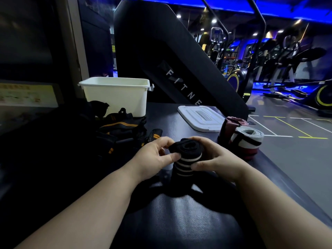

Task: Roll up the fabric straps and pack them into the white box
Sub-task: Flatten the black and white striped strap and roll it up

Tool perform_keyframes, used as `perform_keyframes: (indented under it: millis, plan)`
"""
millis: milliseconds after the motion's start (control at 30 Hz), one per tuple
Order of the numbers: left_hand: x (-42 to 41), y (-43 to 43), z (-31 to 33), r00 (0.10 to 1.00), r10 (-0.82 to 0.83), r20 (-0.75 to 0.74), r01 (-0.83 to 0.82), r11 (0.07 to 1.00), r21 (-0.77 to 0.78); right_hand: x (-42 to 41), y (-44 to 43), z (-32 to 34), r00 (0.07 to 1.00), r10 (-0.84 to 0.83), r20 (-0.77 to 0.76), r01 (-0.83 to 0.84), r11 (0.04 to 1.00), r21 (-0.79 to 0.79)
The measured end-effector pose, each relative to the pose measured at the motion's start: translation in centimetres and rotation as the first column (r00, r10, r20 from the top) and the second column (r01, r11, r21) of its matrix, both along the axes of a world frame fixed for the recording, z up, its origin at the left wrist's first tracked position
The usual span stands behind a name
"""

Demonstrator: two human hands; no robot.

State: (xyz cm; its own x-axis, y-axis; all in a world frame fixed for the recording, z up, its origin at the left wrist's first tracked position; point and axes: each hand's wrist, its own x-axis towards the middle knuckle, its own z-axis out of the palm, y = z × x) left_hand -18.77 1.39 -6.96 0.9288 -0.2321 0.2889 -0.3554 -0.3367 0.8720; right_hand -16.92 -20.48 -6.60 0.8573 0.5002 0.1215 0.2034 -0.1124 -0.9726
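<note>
Head view: striped strap (186, 159), tail in shadow; white box (116, 99), interior unseen.

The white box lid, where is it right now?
In the head view, the white lid lies flat right of the white box, just behind the rolled straps.

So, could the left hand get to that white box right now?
Probably yes: the white box stands open, its lid lies aside, though the left hand is busy gripping the striped strap.
</note>
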Motion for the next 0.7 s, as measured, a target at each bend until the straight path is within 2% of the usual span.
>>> perform_keyframes:
  millis: [133,233,367,467,600,700]
  plan:
    - [0.6,0.0,-0.1,0.998,0.061,0.015,-0.060,0.998,-0.016,0.2,0.9,-0.3,0.968,-0.188,0.166,0.202,0.977,-0.072]
    - [0.9,-0.2,-0.3,0.997,0.075,0.009,-0.074,0.996,-0.053,0.1,1.7,-0.4,0.907,-0.312,0.285,0.358,0.925,-0.125]
    - [0.7,-0.1,0.0,0.999,0.018,-0.036,-0.022,0.993,-0.117,-0.2,2.5,-0.3,0.829,-0.408,0.383,0.493,0.856,-0.154]
    - [0.5,-0.1,0.0,0.999,0.016,-0.045,-0.020,0.995,-0.096,-0.5,3.0,0.0,0.781,-0.448,0.436,0.565,0.804,-0.186]
    - [0.9,-0.3,-0.4,0.995,0.102,-0.009,-0.103,0.994,-0.042,-0.4,2.8,0.3,0.791,-0.437,0.427,0.560,0.798,-0.221]
    - [1.0,-0.3,-0.5,0.996,0.093,-0.006,-0.093,0.994,-0.065,-0.3,2.1,0.4,0.887,-0.351,0.300,0.410,0.898,-0.161]
